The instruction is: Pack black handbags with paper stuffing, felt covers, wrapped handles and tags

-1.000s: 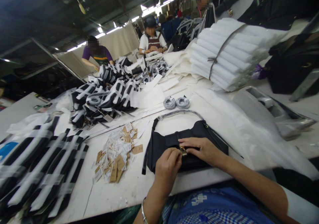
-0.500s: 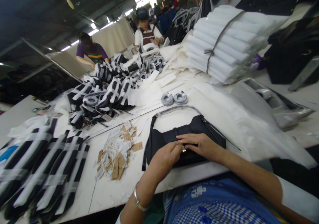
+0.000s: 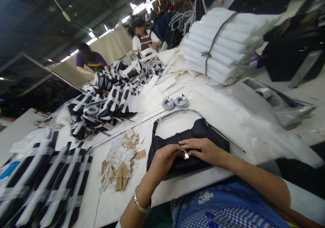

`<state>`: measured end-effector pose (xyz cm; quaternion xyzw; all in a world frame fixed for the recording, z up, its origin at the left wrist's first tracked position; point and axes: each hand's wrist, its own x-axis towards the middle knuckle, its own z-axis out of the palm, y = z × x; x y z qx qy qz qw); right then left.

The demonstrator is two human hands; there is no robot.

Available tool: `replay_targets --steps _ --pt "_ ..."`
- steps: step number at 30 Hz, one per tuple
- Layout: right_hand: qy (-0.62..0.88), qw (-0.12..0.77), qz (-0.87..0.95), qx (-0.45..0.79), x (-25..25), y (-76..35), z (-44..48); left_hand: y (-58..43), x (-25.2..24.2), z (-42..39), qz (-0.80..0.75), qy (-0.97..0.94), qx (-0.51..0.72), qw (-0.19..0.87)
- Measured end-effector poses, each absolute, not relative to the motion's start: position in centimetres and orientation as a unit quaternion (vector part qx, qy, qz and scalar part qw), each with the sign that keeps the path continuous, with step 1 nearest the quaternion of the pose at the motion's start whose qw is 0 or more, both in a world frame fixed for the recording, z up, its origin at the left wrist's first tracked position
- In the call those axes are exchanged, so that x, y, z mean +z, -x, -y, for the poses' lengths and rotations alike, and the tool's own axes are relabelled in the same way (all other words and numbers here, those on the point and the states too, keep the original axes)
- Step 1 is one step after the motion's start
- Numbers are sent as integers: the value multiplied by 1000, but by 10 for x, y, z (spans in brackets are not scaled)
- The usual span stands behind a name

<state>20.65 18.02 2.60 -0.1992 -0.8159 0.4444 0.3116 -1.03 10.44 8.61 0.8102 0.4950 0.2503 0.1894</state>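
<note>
A black handbag (image 3: pixel 182 136) lies on the table in front of me, its wrapped handle arching away from me. On the front of its flap shows a gold metal clasp (image 3: pixel 185 154). My left hand (image 3: pixel 165 158) has its thumb and fingers closed at the flap's edge, against the left side of the clasp. From the right, my right hand (image 3: pixel 207 150) rests on the bag with its fingers stretched out and the thumb apart, close around the clasp. The undersides of the fingers are hidden.
Hang tags (image 3: pixel 119 163) lie heaped left of the bag. Wrapped black bags (image 3: pixel 56 180) fill the near left, with more piled behind. Two coiled straps (image 3: pixel 175 102) sit beyond the handle. A tied bundle of white packing (image 3: pixel 218 45) stands back right. Two co-workers (image 3: pixel 91 60) are across the table.
My left hand has drawn back slightly from the right hand, and more of the gold clasp now shows between them. My right hand remains on the bag. The view has shifted slightly.
</note>
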Motion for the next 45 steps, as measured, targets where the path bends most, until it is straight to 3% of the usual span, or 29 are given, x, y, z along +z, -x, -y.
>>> replay_targets --steps 11,26,45 --pt "196 323 803 460 25 -205 -182 14 92 -89 -437 -853 240 154" --pt "192 327 802 462 27 -206 -182 10 111 -101 -336 -939 60 -32" --pt "181 304 796 491 37 -207 -179 1 83 -114 -412 -904 90 76"
